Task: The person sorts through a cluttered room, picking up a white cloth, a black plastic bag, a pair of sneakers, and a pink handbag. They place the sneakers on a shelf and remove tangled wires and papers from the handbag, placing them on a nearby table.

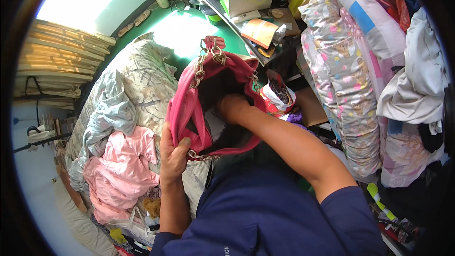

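A pink handbag (185, 113) with a dark lining and metal chain straps hangs wide at its mouth before my chest. My left hand (175, 149) grips its left rim, the thumb on the pink edge and the fingers behind it. My right hand (233, 108) reaches down inside the bag; its fingers are hidden, so I cannot tell whether it holds anything. Something pale lies in the bag beside that hand. A metal chain (199, 71) runs over the far rim, and more chain shows at the near rim.
On the left, pink clothing (121, 170) and pale blue-green cloth (113, 110) lie on a bed (149, 92). Ahead stands a cluttered desk (227, 19) with a paper bag (249, 0). Folded bedding (341, 89) is piled on the right. A small bag of cables (279, 96) sits behind the handbag.
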### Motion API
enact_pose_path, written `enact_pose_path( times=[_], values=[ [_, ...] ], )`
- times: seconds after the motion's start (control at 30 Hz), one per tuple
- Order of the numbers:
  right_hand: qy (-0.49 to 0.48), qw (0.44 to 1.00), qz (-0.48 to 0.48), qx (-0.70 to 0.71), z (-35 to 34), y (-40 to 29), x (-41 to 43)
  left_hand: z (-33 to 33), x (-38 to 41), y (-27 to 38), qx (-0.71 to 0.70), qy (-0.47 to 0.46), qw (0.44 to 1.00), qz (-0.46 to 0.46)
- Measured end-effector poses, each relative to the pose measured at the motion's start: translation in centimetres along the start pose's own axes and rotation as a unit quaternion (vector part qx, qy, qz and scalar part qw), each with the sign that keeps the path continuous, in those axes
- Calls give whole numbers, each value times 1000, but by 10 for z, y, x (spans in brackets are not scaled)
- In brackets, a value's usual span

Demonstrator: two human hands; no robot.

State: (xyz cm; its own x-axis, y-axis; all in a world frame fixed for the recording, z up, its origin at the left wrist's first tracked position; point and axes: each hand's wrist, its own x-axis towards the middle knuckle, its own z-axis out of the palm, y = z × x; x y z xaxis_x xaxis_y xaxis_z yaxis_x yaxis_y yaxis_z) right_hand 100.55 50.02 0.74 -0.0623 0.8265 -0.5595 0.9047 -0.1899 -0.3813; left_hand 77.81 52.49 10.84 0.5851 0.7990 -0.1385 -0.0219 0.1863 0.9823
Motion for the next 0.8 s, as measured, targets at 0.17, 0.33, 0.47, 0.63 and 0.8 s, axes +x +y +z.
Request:
enact_pose_path(
  times=[0.17,0.33,0.47,0.63,0.8],
  values=[
    [23,993,59,100,27,12,2,-2,-5,-7,-45,16,999,6],
    [26,994,61,89,33,12,-7,-7,-6,-8,-51,13,999,-12],
    [57,989,75,110,36,10,-14,-9,-7,-5,-56,7,998,-10],
    [47,990,55,118,34,12,-19,-6,-8,0,-61,14,998,-9],
    [18,990,88,105,29,1,-31,-7,-11,1,-59,23,998,5]
  ],
)
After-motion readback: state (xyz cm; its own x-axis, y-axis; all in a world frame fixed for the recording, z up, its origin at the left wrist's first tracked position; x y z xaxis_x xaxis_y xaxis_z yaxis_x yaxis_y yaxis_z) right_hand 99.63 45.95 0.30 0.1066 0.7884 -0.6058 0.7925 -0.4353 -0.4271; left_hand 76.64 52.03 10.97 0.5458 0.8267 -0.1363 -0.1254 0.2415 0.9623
